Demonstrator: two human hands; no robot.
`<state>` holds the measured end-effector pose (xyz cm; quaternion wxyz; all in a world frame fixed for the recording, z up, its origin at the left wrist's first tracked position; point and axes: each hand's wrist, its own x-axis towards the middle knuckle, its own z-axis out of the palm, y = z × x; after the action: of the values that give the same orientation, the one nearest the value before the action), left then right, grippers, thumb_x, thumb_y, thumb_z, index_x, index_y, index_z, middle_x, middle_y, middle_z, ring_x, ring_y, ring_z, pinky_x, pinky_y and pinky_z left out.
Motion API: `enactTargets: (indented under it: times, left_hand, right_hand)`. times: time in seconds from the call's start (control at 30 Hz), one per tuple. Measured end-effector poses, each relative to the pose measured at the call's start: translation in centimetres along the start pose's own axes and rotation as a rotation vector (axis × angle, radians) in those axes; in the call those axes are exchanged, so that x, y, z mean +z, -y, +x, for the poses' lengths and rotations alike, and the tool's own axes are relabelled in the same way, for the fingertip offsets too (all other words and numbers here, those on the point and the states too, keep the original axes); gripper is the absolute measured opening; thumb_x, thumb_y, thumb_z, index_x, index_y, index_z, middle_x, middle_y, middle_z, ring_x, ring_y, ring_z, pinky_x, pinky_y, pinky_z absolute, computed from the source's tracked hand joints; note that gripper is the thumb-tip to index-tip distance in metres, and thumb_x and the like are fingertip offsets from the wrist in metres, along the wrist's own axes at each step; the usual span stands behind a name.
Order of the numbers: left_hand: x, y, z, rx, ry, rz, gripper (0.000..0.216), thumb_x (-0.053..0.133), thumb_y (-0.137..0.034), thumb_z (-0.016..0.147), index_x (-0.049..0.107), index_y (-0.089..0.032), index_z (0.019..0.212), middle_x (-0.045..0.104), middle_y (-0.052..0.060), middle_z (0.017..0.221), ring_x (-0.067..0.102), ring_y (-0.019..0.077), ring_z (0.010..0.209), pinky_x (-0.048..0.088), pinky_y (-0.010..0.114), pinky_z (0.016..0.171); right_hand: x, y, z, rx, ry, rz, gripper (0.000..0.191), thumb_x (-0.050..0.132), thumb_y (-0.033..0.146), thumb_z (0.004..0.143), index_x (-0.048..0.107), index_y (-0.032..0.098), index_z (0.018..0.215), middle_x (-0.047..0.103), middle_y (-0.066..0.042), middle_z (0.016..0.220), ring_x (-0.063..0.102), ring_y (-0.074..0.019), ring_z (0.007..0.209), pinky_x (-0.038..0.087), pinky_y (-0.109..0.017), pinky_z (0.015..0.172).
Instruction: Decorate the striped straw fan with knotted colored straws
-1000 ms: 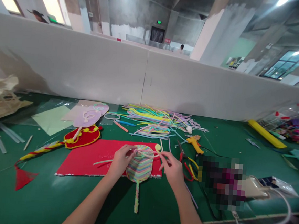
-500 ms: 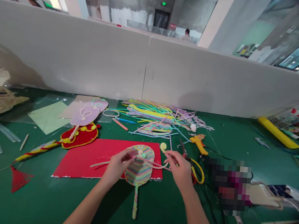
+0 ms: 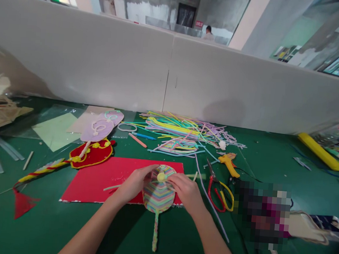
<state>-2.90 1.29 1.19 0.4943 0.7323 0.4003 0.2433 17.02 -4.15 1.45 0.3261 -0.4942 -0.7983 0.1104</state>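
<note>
A round fan (image 3: 158, 200) with pastel zigzag stripes and a twisted handle (image 3: 155, 235) is in front of me, partly over a red board (image 3: 95, 180). My left hand (image 3: 131, 184) is closed at the fan's upper left edge; its fingertips are partly hidden. A coiled pale-yellow pipe cleaner (image 3: 161, 177) is over the upper middle of the fan, pinched by my right hand (image 3: 186, 191). Its pale tail appears to stick out to the right behind that hand. Another pale pipe cleaner (image 3: 112, 187) pokes out left of my left wrist.
Loose pastel pipe cleaners (image 3: 175, 129) are heaped at the back. Red-and-yellow scissors (image 3: 218, 191) and a yellow glue gun (image 3: 228, 165) lie to the right. A red fan with yellow trim (image 3: 91, 156) and a tassel (image 3: 24, 203) rests left. A white partition (image 3: 104, 63) borders the table.
My right hand has moved left, bringing the yellow coil from beside the fan onto its upper middle. A lilac pipe cleaner now stretches in front of the scissors, toward the near edge.
</note>
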Motion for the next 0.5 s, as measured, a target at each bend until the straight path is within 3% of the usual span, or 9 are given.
enactTargets:
  times: [0.13,0.33,0.5]
  left_hand:
    - [-1.0,1.4,-0.5,-0.004,-0.064,0.021,0.049,0.042,-0.011,0.068,0.049,-0.022,0.116,0.058,0.004,0.111,0.055,0.0158,0.098,0.044,0.030,0.085]
    - [-1.0,2.6,-0.9,0.009,-0.178,0.050,0.024,0.050,-0.022,0.074,0.058,-0.020,0.096,0.062,0.005,0.096,0.058,0.0173,0.090,0.046,0.031,0.081]
    - [-0.2,2.5,-0.6,0.075,-0.195,0.075,0.022,0.046,-0.024,0.079,0.062,-0.021,0.094,0.062,0.005,0.095,0.057,0.0165,0.090,0.045,0.029,0.080]
  right_hand:
    - [0.1,0.0,0.5,-0.098,0.144,-0.084,0.019,0.043,0.018,0.086,0.059,0.021,0.096,0.062,-0.003,0.088,0.056,-0.0144,0.084,0.047,-0.024,0.070]
    - [0.9,0.0,1.6,-0.155,0.213,-0.197,0.019,0.044,0.016,0.086,0.059,0.020,0.098,0.060,-0.003,0.086,0.053,-0.0143,0.082,0.044,-0.024,0.067]
    - [1.5,0.0,2.3,-0.214,0.238,-0.242,0.020,0.047,0.015,0.084,0.059,0.021,0.099,0.059,-0.003,0.086,0.052,-0.0131,0.078,0.041,-0.023,0.061]
